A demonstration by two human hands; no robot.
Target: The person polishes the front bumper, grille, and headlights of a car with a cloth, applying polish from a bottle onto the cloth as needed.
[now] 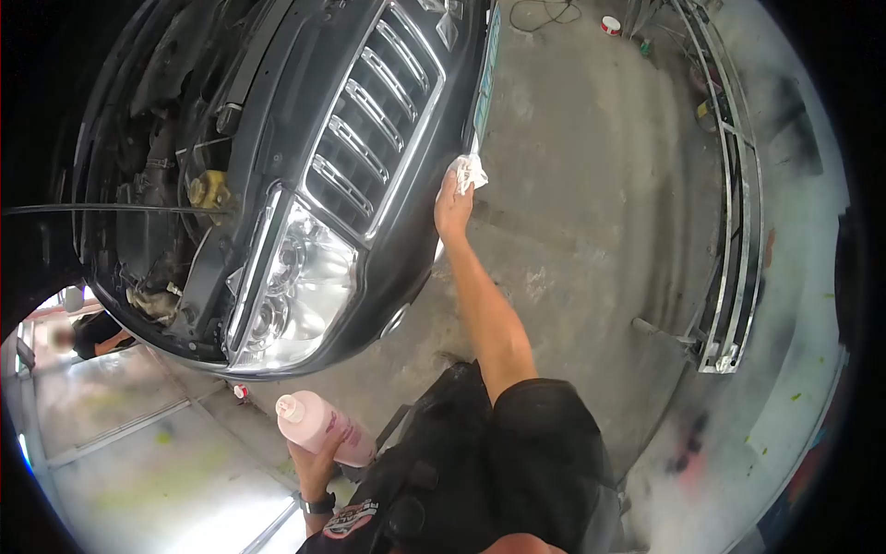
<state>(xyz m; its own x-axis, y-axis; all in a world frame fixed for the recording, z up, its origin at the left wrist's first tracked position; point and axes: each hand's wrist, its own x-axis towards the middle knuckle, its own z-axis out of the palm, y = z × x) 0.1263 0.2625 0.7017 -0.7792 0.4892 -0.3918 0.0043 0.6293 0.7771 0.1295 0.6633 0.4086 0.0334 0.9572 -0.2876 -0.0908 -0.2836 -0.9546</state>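
My right hand [452, 210] reaches out to the front bumper [415, 175] of a dark car and holds a crumpled white cloth [472, 173] against its edge, near the number plate [486, 78]. In my left hand [315, 468], low on the left, is a pink plastic bottle [325, 427] with a white cap, tilted, its lettering too small to read. The fingers behind the bottle are partly hidden. Between my hands and the engine bay lie the clear headlight [309, 295] and the chrome-barred grille [369, 120].
The bonnet is up, with a yellow-capped reservoir [210, 189] in the engine bay [152, 185]. A metal rack [729, 194] stands on the right over the concrete floor [572, 231]. Another person [100, 334] is at the far left. A red-and-white tin [611, 25] sits at the top.
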